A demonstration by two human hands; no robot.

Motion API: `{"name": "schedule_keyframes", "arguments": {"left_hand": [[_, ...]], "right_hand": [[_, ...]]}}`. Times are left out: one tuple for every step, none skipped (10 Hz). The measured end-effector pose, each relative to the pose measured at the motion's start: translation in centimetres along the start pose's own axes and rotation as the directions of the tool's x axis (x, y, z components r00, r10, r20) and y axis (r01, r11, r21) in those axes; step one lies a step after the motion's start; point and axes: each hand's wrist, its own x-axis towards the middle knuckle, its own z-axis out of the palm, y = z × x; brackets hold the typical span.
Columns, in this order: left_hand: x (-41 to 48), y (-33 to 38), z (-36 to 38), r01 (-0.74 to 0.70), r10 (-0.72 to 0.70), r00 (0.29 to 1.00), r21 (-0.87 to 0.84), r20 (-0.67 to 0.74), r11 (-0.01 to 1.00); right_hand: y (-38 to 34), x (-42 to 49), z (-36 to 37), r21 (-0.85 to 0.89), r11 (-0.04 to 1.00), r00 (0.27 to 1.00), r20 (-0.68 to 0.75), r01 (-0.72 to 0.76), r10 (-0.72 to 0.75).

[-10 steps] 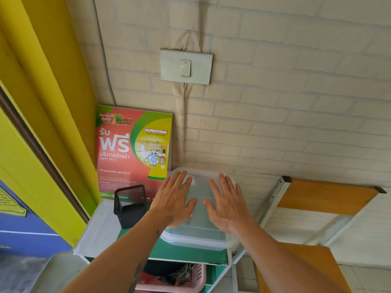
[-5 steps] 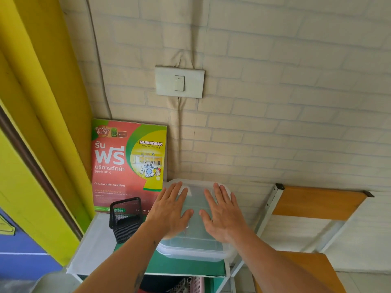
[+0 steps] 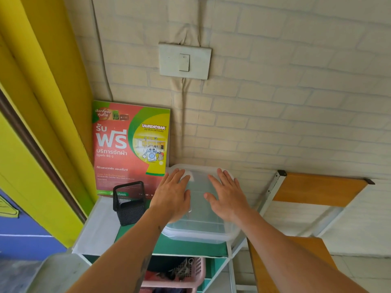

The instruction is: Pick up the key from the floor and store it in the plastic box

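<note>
A clear plastic box point(image 3: 200, 227) with its lid on sits on the green top of a small shelf unit point(image 3: 190, 248) against the brick-pattern wall. My left hand point(image 3: 171, 195) lies flat on the left half of the lid, fingers spread. On the right half of the lid my right hand point(image 3: 227, 197) rests the same way, palm down. Both hands press on the lid and grip nothing. The key is not visible; the cloudy lid and my hands hide the inside of the box.
A black mesh pen holder point(image 3: 129, 203) stands left of the box, in front of a red and green laundry poster point(image 3: 131, 144). A pink basket point(image 3: 179, 275) sits on the shelf below. A wooden folding rack point(image 3: 317, 189) stands at right, and a light switch point(image 3: 184, 61) is above.
My hands have stayed flat on the lid, shifting slightly apart. The view has tilted a little, so the shelf and box sit at a slightly different height in frame.
</note>
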Motion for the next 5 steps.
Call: {"name": "schedule_keyframes", "arguments": {"left_hand": [[0.0, 0.2, -0.5, -0.002, 0.000, 0.999, 0.051, 0.032, 0.999], [0.0, 0.9, -1.1, -0.010, -0.002, 0.995, 0.127, 0.095, 0.992], [0.0, 1.3, -1.6, -0.007, -0.013, 0.991, 0.154, 0.131, 0.988], [-0.2, 2.3, -2.8, 0.005, -0.034, 0.989, 0.190, 0.146, 0.982], [-0.8, 3.5, -3.3, 0.026, -0.050, 0.990, 0.175, 0.134, 0.984]], "right_hand": [[-0.2, 0.1, -0.8, 0.027, 1.000, 1.000, 0.029, -0.011, 0.010], [-0.4, -0.6, -2.0, 0.051, 0.999, 0.999, 0.034, -0.021, 0.019], [-0.3, -1.8, -2.9, 0.099, 0.994, 0.999, 0.030, -0.035, 0.032], [0.5, -4.0, -4.1, 0.169, 0.983, 0.997, 0.034, -0.073, 0.069], [1.3, -5.9, -4.9, 0.202, 0.973, 0.994, 0.022, -0.112, 0.110]]}}
